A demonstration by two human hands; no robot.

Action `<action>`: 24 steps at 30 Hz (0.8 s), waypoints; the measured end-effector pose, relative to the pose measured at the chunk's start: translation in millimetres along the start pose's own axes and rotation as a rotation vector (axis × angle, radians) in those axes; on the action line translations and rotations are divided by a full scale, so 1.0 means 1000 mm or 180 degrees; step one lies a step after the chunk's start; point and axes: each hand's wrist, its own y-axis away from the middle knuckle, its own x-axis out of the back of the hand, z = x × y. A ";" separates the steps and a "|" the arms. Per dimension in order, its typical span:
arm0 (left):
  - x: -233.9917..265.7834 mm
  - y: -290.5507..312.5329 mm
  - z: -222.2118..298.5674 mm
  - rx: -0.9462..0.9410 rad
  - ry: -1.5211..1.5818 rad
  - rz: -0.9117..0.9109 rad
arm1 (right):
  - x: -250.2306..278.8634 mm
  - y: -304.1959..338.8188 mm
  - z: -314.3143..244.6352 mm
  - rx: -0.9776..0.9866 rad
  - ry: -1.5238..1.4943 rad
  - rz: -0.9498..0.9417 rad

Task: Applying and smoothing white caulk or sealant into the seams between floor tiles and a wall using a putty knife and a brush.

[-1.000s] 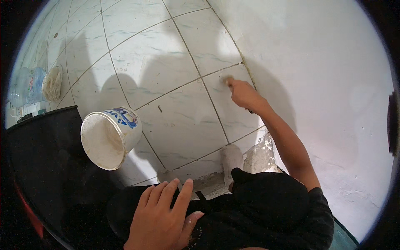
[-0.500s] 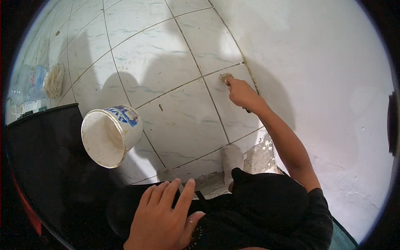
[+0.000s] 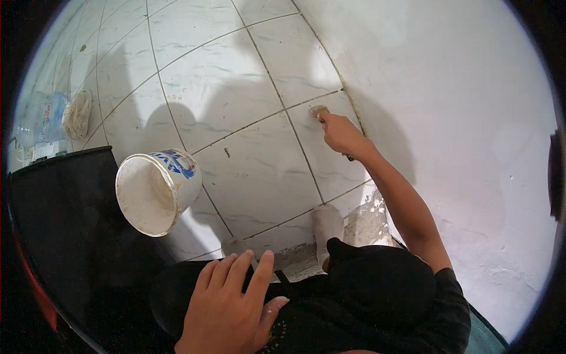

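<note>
My right hand [image 3: 346, 137] reaches out over the tiled floor, closed around the handle of a small putty knife [image 3: 319, 111]. Its short, flat, tan-stained end points at the tile, close to a grout line; whether it touches cannot be told. The dark handle end pokes out below my palm, and my fingers hide most of the rest. My left hand [image 3: 227, 298] lies palm down on my dark clothing, holding nothing, fingers spread, with a whitish smear on the thumb. Left of centre a white plastic bucket [image 3: 147, 194] with blue print has its mouth toward me and pale residue inside.
A white wall [image 3: 460, 118] rises along the right, meeting the floor tiles [image 3: 253, 159] at a dirty joint. A clear plastic bottle [image 3: 44, 118] lies far left beside a pale, crumpled bundle [image 3: 77, 115]. A large black object [image 3: 71, 206] fills the lower left.
The putty knife's flat end shows at a slightly different tilt in my right hand. My left hand and the bucket stay in place.
</note>
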 end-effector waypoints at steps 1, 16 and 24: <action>-0.001 0.001 0.000 0.0000 -0.0007 0.0003 | 0.001 0.002 -0.002 0.0004 -0.0004 0.0005; 0.000 0.007 -0.001 -0.0011 0.0014 0.0066 | 0.019 0.005 -0.038 -0.0461 -0.0022 -0.0446; 0.001 0.004 -0.004 -0.0075 0.0166 0.0010 | -0.008 0.006 0.016 0.0241 0.0254 0.0237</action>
